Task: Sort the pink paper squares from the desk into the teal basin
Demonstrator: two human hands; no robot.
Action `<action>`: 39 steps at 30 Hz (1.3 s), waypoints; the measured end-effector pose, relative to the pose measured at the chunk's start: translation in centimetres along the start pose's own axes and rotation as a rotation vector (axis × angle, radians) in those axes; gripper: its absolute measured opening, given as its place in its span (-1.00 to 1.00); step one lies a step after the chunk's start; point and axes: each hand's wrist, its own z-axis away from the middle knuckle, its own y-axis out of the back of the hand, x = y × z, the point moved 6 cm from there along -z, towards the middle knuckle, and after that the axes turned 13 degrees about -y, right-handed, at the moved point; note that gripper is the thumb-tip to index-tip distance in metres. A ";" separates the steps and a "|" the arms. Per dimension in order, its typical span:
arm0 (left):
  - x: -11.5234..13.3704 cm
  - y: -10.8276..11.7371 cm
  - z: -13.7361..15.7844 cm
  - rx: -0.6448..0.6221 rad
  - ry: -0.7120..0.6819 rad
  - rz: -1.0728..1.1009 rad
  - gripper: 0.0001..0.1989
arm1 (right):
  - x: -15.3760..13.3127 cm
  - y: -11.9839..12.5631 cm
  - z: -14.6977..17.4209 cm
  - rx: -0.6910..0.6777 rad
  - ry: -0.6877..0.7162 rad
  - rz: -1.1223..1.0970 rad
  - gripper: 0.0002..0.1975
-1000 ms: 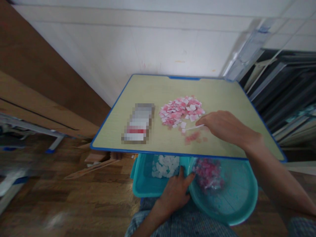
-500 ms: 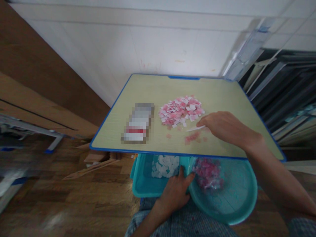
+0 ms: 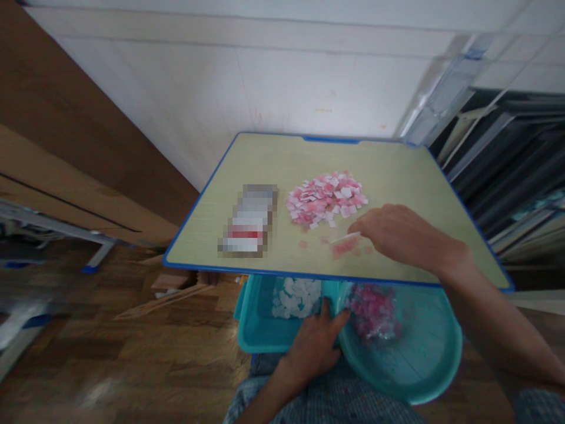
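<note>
My right hand [image 3: 392,229] is above the front right of the pale board [image 3: 247,159], pinching a thin white strip [image 3: 346,237]. The strip's tip is by a small patch of pink pieces [image 3: 346,247]. Just behind lies a heap of small pink and white square pieces [image 3: 324,197]. My left hand [image 3: 315,344] is at my lap, thumb and forefinger around the meeting rims of a rectangular teal basin [image 3: 265,344] and a round teal basin [image 3: 424,388]. Its other fingers are mostly hidden.
White pieces [image 3: 300,297] lie in the rectangular basin, and pink pieces with clear plastic [image 3: 373,312] in the round one. A blurred-out flat item [image 3: 249,221] is on the board's left. A white wall [image 3: 286,88] stands behind, brown cardboard [image 3: 110,147] left, dark flat panels [image 3: 507,141] right.
My right hand has shifted slightly left, bringing the white strip nearer, to the back edge of the small pink patch. My left hand keeps its place at the basins.
</note>
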 end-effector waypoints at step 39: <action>0.1 0.7 0.0 0.010 0.019 -0.014 -0.35 | 5.1 -1.4 3.5 -0.017 0.141 -0.393 -0.68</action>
